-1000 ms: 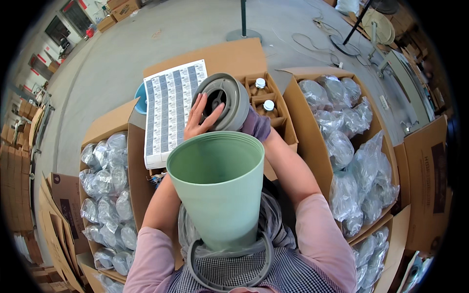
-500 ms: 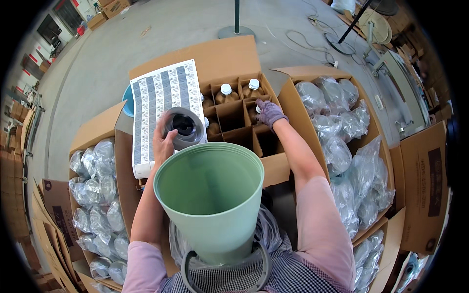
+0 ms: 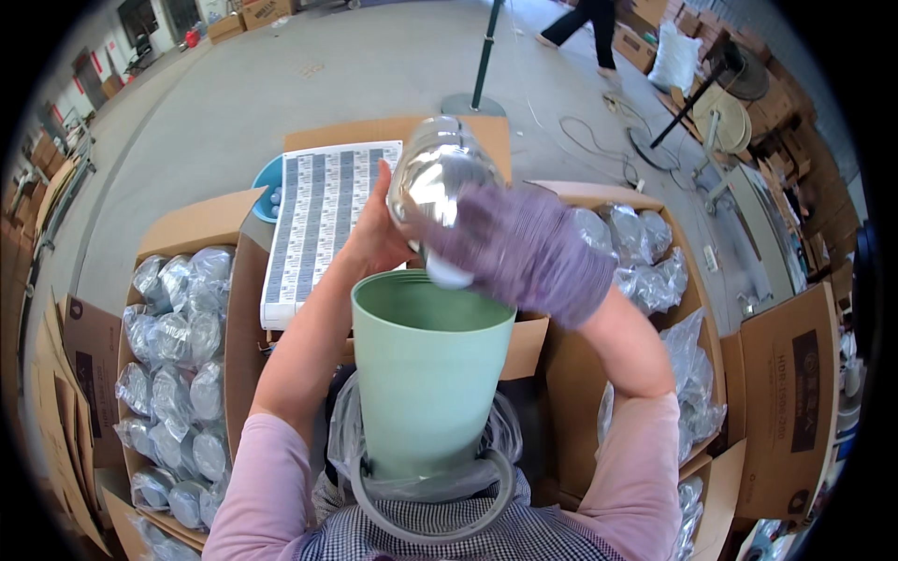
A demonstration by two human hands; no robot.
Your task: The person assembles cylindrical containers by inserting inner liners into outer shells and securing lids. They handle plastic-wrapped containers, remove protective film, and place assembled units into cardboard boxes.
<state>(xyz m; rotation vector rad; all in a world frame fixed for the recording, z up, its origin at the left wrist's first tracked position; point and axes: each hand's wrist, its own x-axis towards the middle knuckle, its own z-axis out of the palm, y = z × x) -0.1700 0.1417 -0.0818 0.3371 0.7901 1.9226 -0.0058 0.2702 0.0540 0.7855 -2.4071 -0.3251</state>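
Note:
Between my two hands is a shiny silver bottle [image 3: 444,173], tilted with its white cap [image 3: 448,273] pointing down at the far rim of a green bucket [image 3: 432,383]. My bare left hand [image 3: 374,224] grips its left side, thumb up, most fingers hidden behind it. My right hand [image 3: 524,248], in a purple knit glove and blurred, closes round its lower right side. The bucket stands upright in front of me, its grey handle [image 3: 435,538] hanging toward me. A printed label sheet [image 3: 327,234] lies beyond my left forearm. The open carton [image 3: 309,137] behind is mostly hidden by my hands and the bottle.
Cartons of plastic-wrapped round silvery pieces stand at left [image 3: 173,365] and right [image 3: 641,248]. A blue basin [image 3: 265,198] sits behind the label sheet. Farther off are a green pole [image 3: 486,56], cables on the floor, a fan [image 3: 725,117] and a walking person's legs [image 3: 589,33].
My right hand has come from the divided carton to the bottle over the bucket. My left hand has moved up and right. The grey round piece it held no longer shows separately. Legs appear at back.

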